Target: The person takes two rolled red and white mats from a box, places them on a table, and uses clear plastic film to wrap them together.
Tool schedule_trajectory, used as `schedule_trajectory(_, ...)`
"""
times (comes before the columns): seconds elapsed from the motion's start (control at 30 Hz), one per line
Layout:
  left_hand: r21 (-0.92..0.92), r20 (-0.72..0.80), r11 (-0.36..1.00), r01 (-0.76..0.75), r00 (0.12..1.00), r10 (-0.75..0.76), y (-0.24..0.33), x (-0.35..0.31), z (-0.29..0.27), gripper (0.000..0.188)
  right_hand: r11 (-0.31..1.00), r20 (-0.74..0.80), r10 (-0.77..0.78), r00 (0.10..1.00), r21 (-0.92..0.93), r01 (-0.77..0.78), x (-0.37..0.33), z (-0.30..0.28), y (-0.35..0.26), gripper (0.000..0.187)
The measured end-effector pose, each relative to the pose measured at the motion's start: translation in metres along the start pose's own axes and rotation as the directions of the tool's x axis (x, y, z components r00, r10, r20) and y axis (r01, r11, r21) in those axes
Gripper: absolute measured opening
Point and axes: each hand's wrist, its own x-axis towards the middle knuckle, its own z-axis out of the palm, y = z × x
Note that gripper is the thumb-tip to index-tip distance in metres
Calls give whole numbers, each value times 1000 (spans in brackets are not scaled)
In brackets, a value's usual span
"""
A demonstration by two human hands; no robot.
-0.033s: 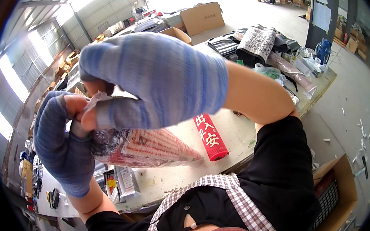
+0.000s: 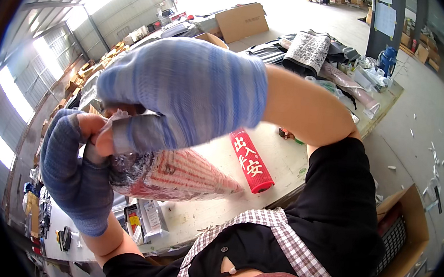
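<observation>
Head view, centre frame: a rolled red-and-white sheet in clear wrap (image 2: 171, 176) is gripped by the gloved left hand (image 2: 73, 173) and pinched at its end by the gloved right hand (image 2: 184, 90); behind lies a red roll (image 2: 251, 162) on the pale worktable (image 2: 278, 159); cardboard boxes (image 2: 240, 21) stand upper centre; concrete floor (image 2: 425, 114) right.

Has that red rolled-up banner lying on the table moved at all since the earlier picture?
No. The red rolled fabric banner lies at the same spot and angle on the white worktable, just below the person's right forearm.

Knit cloth gloves on left hand (image 2: 78, 179), right hand (image 2: 184, 90); glossy plastic-wrapped roll (image 2: 176, 177)
</observation>
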Motion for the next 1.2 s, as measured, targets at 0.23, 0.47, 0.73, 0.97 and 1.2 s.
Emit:
schedule_trajectory(0.23,154,-66,980,-123,989,134,-6,-1,-17,27,929,74,-298,952,253,271,21,-9,4,32)
schedule_trajectory(0.47,-49,19,999,-16,1000,17,1,0,6,14,892,-185,-425,886,77,445,1,19,31,22)
schedule_trajectory(0.73,-149,-6,988,-40,999,39,-3,-9,-4,11,834,-386,-543,746,-138,535,1,42,30,25)
schedule_trajectory(0.97,-58,-45,969,-241,970,239,10,-8,-1,15,870,-448,-463,765,-64,489,-19,51,20,20)
schedule_trajectory(1.2,-165,118,986,-13,993,33,28,-6,-17,11,850,-362,-428,828,150,505,-10,41,1,18)
